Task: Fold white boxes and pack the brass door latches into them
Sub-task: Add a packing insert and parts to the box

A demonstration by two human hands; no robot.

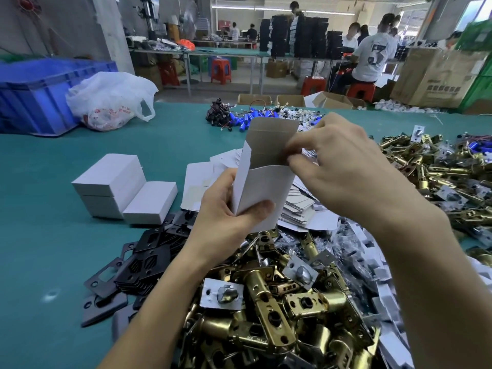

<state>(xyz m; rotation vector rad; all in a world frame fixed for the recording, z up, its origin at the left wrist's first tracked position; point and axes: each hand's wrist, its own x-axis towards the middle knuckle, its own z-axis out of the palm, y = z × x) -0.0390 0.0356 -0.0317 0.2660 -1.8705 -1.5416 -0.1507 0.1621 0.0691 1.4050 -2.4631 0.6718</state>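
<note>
My left hand (226, 209) grips the lower end of a white box (262, 187) and holds it upright above the table, its top open and its lid flap standing up. My right hand (338, 166) pinches the box's right side flap at the open top. Below my arms lies a heap of brass door latches (269, 310). More brass latches (436, 169) are piled at the right. Flat unfolded white box blanks (295, 209) lie stacked behind the held box. Three closed white boxes (122, 187) stand at the left.
Black strike plates (138, 262) lie heaped at the lower left on the green table (53, 209). A white plastic bag (111, 99) and a blue crate (34, 91) stand at the far left. Blue cylinders with wires (245, 118) lie at the far edge. People work at benches behind.
</note>
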